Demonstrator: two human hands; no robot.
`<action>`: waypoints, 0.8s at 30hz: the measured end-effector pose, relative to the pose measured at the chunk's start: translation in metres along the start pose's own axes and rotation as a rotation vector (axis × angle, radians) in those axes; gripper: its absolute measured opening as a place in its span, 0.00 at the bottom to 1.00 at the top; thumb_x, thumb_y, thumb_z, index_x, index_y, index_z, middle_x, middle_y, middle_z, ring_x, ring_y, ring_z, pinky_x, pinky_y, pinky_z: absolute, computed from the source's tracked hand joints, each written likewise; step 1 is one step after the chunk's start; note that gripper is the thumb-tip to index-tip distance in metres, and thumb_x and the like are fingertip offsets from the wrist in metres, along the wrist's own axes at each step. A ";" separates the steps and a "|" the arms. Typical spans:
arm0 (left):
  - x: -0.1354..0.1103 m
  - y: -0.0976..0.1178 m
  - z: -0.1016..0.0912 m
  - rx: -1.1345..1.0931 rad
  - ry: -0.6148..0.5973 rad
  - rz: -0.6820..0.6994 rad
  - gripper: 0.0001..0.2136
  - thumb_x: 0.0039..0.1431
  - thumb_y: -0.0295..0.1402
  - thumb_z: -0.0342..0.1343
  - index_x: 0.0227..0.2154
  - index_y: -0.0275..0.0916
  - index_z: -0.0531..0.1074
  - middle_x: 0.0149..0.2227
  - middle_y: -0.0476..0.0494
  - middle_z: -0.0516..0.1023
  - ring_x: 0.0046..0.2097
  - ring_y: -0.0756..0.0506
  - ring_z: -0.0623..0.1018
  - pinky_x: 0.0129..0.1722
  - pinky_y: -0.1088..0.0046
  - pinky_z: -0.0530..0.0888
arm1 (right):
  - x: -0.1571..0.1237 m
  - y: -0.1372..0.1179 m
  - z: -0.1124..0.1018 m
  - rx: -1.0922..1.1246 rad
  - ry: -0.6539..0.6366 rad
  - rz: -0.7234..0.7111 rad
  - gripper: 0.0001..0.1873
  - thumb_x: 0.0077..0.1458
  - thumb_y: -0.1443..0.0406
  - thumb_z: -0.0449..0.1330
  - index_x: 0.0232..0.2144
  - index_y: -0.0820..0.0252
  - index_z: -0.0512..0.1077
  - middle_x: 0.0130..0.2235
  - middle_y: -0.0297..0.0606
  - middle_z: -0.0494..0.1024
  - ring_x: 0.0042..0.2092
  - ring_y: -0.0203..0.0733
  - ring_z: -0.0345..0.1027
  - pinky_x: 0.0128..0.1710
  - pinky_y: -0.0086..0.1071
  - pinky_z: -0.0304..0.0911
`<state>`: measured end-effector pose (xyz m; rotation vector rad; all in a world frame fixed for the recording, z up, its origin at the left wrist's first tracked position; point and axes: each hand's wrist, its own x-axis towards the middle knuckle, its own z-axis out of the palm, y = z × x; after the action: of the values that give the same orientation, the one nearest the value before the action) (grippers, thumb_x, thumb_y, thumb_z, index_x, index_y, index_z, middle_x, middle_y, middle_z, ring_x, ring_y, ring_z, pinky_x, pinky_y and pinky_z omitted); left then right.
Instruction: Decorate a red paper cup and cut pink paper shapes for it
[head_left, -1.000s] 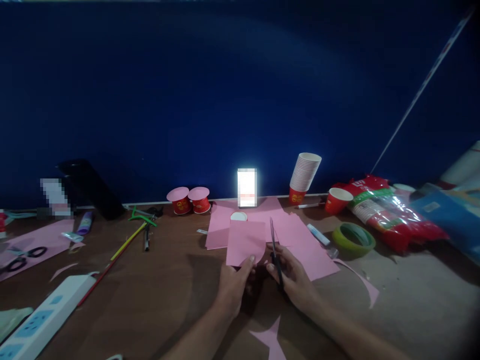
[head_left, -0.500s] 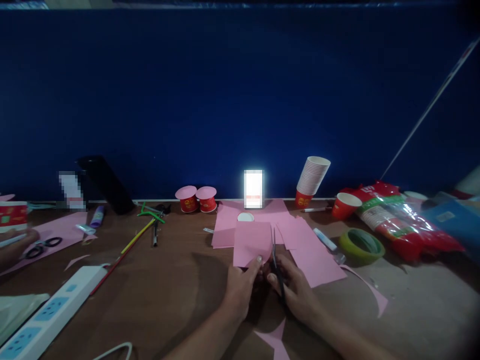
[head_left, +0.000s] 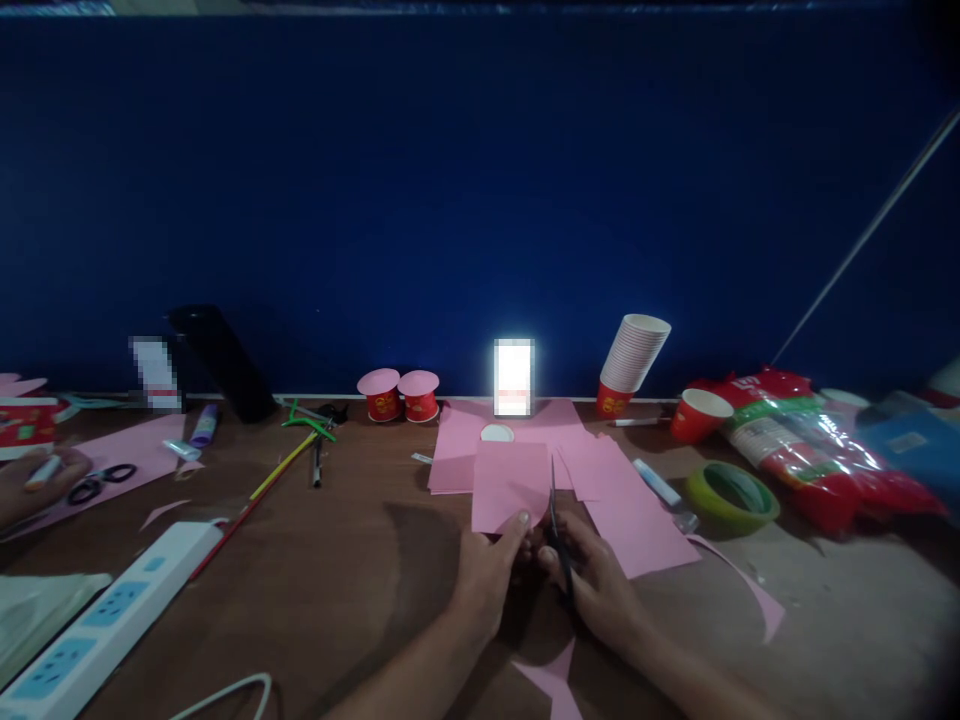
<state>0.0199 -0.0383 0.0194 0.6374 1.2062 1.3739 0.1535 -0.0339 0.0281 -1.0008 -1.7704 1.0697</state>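
Observation:
My left hand (head_left: 486,576) pinches the near edge of a pink paper sheet (head_left: 510,484), thumb on top. Just to its right, my right hand (head_left: 596,585) is closed round the handles of black scissors (head_left: 556,525). Their blades point away from me along the sheet's right edge. More pink sheets (head_left: 622,510) lie under and beside it on the brown table (head_left: 337,590). A small white disc (head_left: 497,433) rests on the paper farther back.
Two red cups with pink lids (head_left: 400,394), a stack of paper cups (head_left: 631,361), a red cup (head_left: 696,414), a green tape roll (head_left: 731,494), a glue stick (head_left: 657,481) and a plastic bag (head_left: 810,445) stand behind. A power strip (head_left: 105,615) lies left. Another person's hand (head_left: 34,480) works at far left.
The view has shifted, so everything sits slightly right and lower. My hands keep the same hold on paper and scissors. Another person's hand has come into view at far left.

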 end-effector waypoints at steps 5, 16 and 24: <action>-0.001 0.000 0.001 -0.004 0.001 0.016 0.16 0.43 0.41 0.63 0.27 0.29 0.75 0.24 0.42 0.77 0.26 0.47 0.74 0.26 0.74 0.71 | 0.000 0.003 0.001 -0.004 -0.007 0.016 0.08 0.56 0.61 0.55 0.38 0.56 0.66 0.33 0.36 0.72 0.35 0.41 0.67 0.33 0.29 0.64; 0.000 0.000 0.002 -0.036 -0.016 0.008 0.17 0.43 0.40 0.63 0.30 0.28 0.76 0.27 0.39 0.78 0.29 0.45 0.76 0.29 0.72 0.73 | 0.000 0.004 0.001 -0.008 -0.003 0.023 0.09 0.54 0.62 0.56 0.38 0.56 0.66 0.33 0.35 0.72 0.33 0.41 0.67 0.32 0.29 0.64; -0.003 0.005 0.003 -0.039 0.000 -0.002 0.16 0.40 0.40 0.65 0.27 0.29 0.75 0.24 0.42 0.77 0.26 0.47 0.75 0.26 0.74 0.72 | 0.000 0.005 0.001 0.003 0.014 0.026 0.13 0.53 0.64 0.58 0.43 0.56 0.67 0.37 0.37 0.75 0.35 0.41 0.68 0.34 0.30 0.65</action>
<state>0.0216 -0.0390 0.0258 0.6090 1.1769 1.3921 0.1539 -0.0330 0.0235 -1.0302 -1.7486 1.0789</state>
